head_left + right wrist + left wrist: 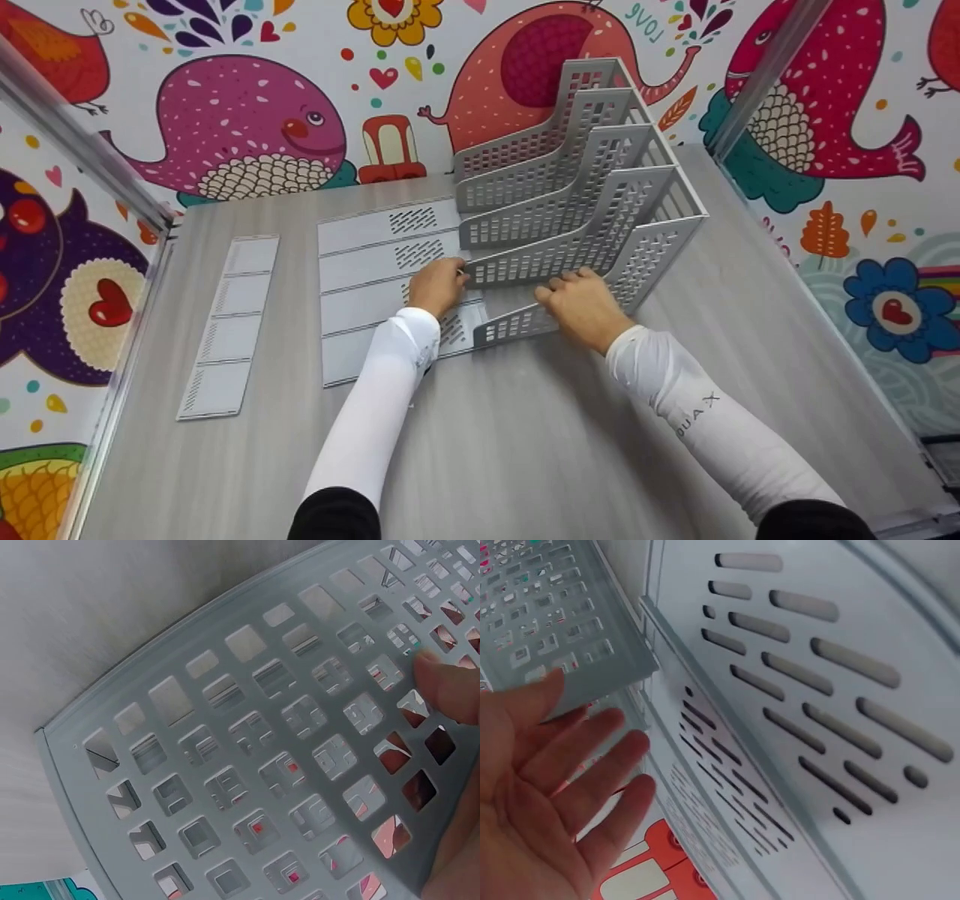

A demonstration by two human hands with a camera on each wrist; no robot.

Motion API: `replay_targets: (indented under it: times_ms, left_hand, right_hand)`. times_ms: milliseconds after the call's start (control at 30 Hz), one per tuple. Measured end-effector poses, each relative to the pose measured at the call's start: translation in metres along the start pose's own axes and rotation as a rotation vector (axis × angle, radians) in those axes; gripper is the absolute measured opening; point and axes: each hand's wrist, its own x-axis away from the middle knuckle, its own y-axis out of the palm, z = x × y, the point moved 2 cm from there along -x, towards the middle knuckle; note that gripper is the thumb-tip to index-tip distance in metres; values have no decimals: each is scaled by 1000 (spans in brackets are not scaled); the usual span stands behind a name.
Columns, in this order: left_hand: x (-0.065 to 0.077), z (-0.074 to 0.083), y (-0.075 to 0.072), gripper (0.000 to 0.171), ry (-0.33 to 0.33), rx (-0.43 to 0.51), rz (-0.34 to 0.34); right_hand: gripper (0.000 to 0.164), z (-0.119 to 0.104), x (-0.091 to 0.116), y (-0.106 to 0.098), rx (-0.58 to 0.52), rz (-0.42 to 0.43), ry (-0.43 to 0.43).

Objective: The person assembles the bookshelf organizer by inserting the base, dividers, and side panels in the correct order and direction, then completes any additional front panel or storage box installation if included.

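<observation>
A grey file holder (544, 247) with several perforated, stepped upright panels stands at centre right. White slotted panel sections (367, 259) extend left from its front. My left hand (437, 289) is at the low front end of the second-nearest divider panel (525, 262). In the left wrist view, thumb and index finger pinch that divider's edge (592, 686), the other fingers extended beside the slotted sections (802, 690). My right hand (589, 311) grips the nearest side panel (517, 326) over its top edge. The right wrist view shows the thumb against the panel's perforated face (247, 727).
A separate white strip panel (229, 326) with dark seams lies on the left of the wood-grain table (480, 450). Behind stands a wall (420, 82) with cartoon animals, meeting the table's back edge. Metal frame posts (97, 127) rise at the corners.
</observation>
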Motion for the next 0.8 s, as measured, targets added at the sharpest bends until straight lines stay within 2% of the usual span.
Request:
replay_targets:
  times_ms: [100, 267, 433, 600, 800]
  left_hand:
    - [2, -1, 0, 23, -6, -1, 31]
    - [8, 3, -2, 19, 54, -44, 77]
    - [15, 3, -2, 18, 65, -83, 80]
    - [20, 5, -1, 18, 77, -101, 82]
    - [18, 3, 3, 17, 97, -105, 115]
  right_hand:
    - [8, -2, -1, 0, -2, -7, -2]
    - [11, 0, 0, -1, 9, -20, 8]
    - [9, -2, 0, -1, 1, -24, -11]
    - [3, -2, 2, -1, -4, 17, -6]
    - [10, -1, 4, -3, 5, 62, -6]
